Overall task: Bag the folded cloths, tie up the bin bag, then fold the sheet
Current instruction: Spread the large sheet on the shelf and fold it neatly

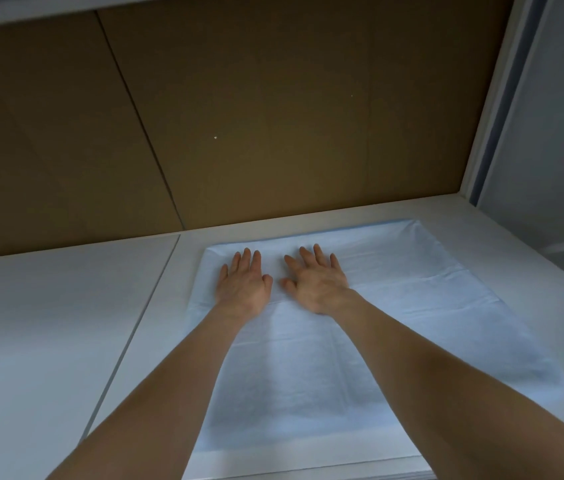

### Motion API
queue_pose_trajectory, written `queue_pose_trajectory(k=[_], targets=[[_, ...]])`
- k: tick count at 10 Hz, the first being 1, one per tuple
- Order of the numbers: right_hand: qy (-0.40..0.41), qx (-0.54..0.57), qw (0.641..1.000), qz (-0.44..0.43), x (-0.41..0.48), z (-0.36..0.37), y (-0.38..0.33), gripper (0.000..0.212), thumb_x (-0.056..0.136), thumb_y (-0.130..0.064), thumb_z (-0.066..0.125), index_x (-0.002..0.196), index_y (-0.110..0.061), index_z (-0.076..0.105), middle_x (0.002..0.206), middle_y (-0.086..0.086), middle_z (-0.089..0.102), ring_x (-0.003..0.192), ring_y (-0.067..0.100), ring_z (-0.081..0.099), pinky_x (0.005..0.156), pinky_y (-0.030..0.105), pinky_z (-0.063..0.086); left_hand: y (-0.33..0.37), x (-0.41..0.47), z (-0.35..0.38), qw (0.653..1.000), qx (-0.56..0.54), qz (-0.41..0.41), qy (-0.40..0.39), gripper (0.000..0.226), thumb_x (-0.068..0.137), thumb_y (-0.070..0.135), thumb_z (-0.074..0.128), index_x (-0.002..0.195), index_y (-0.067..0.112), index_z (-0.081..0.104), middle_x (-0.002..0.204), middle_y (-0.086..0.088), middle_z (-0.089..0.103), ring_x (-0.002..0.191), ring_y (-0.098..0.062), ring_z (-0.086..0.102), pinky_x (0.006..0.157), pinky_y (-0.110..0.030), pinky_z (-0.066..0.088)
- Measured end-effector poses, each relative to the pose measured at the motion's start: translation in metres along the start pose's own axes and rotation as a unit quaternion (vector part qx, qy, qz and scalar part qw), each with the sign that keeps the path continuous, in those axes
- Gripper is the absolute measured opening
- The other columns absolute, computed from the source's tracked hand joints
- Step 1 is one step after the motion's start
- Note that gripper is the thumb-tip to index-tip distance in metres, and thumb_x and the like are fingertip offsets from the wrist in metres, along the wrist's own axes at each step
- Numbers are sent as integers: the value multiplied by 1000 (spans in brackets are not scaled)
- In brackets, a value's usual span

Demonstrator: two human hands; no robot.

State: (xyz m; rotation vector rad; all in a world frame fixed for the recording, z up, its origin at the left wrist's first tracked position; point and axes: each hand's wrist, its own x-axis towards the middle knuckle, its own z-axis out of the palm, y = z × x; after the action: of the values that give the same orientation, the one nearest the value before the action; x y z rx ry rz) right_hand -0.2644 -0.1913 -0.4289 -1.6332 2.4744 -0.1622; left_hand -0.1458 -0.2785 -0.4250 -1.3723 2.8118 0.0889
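Both hands lie flat and open on the sheet (394, 306). The left hand (244, 284) is just beside the right hand (318, 282). The white table (48, 323) is under them.

Pale blue sheet (394, 306) — folded rectangle, flat on white table, creased — far edge nr wall.

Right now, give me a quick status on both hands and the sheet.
Left hand and right hand open, palms flat on the sheet. Sheet spread on white table, creases showing. Nothing in the way.
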Motion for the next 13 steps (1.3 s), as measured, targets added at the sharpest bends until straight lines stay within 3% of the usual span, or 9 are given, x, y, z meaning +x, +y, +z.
queue_pose_trajectory(k=[3, 8, 13], targets=[[-21, -31, 999, 2, 6, 16, -1, 61, 99, -53, 13, 154, -29, 2, 162, 2, -7, 148, 27, -12, 119, 49, -5, -6, 3, 20, 999, -5, 1, -41, 58, 102, 36, 16, 153, 12, -1, 161, -5, -7, 149, -18, -5, 122, -38, 1], [-27, -45, 999, 5, 7, 18, -2, 62, 98, -55, 11, 154, -30, -2, 161, 2, -11, 148, 26, -13, 119, 49, -5, -6, 2, 24, 999, 10, 4, -33, 59, 102, 39, 12, 153, 14, -2, 161, -3, -7, 149, -16, -5, 122, -37, 1], [-6, -14, 1000, 20, 2, 8, 1, 62, 99, -53, 17, 154, -26, 5, 162, 2, -5, 148, 26, -12, 120, 49, -4, -6, 0, 13, 999, -19, 19, -29, 55, 102, 39, 15, 153, 23, 1, 161, -1, -5, 149, -17, -4, 121, -40, 0]])
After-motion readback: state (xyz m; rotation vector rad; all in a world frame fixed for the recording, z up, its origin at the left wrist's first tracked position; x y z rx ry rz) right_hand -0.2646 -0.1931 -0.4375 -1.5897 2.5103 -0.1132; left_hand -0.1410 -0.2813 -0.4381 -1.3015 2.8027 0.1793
